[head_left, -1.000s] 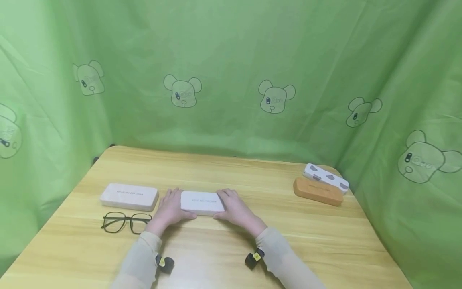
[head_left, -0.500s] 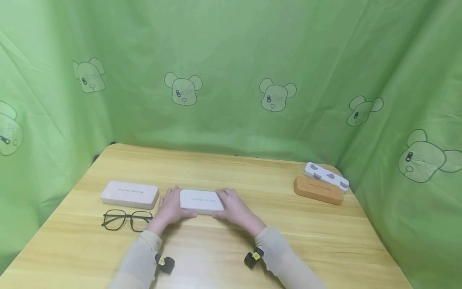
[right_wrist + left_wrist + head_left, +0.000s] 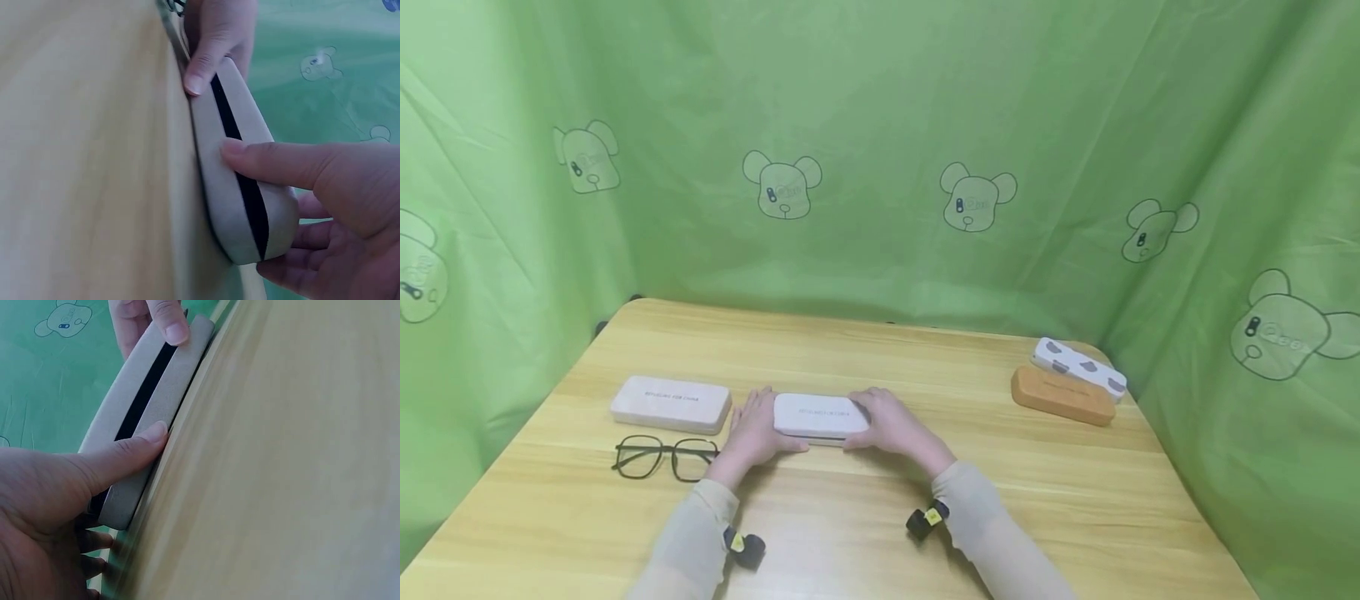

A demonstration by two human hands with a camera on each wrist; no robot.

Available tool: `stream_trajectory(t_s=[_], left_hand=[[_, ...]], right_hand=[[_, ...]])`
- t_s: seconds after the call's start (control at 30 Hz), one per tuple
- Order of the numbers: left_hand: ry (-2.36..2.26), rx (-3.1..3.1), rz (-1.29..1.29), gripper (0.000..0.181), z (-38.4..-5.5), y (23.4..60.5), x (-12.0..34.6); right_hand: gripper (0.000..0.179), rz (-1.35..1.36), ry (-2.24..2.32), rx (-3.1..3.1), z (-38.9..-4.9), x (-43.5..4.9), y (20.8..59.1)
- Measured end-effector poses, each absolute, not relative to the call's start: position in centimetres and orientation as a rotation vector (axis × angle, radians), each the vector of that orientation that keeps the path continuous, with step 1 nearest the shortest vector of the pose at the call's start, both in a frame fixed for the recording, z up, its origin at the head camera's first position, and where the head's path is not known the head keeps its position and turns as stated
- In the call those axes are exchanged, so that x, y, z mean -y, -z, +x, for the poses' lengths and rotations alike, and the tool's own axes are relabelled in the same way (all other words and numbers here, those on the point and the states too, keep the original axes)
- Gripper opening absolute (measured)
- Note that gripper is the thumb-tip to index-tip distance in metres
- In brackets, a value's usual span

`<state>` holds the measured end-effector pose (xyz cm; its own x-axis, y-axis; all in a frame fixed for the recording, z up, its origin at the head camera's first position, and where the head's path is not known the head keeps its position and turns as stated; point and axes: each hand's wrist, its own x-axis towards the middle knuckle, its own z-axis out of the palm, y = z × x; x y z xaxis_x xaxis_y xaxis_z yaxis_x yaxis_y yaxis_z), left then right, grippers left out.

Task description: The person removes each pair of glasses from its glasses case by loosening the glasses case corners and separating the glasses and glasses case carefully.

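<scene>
A white glasses case (image 3: 820, 414) with small lettering on its lid lies on the table between both hands. A dark gap runs along its front, so its lid stands slightly raised from the base. My left hand (image 3: 756, 432) grips the left end, its thumb pressing the lower half of the case (image 3: 169, 381) in the left wrist view. At the opposite end my right hand (image 3: 891, 429) grips the case, thumb across the front at the gap and fingers behind, as the right wrist view shows. What the case contains is hidden.
Left of the hands lie a second pale glasses case (image 3: 670, 405) and black-framed glasses (image 3: 662, 458). An orange case (image 3: 1063, 396) and a white case with grey patches (image 3: 1078, 367) sit at the table's right rear. Green curtain (image 3: 880, 100) surrounds the wooden table (image 3: 850, 533).
The front of the white case has parted; a dark gap now shows under its lid. My right hand has shifted slightly upward at the lid, while the left hand holds its place.
</scene>
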<state>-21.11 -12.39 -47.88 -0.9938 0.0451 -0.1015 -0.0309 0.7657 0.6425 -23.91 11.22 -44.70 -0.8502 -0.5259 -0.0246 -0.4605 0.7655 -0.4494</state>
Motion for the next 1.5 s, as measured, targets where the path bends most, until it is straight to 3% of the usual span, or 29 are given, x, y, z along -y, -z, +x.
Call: stream_trajectory(t_s=[1.5], left_hand=[[-1.069,-2.875,0.008,0.112,-20.7,47.5,12.3]], right_hand=[[0.073,-0.799,0.837,-2.585,-26.8,-13.3,44.5]])
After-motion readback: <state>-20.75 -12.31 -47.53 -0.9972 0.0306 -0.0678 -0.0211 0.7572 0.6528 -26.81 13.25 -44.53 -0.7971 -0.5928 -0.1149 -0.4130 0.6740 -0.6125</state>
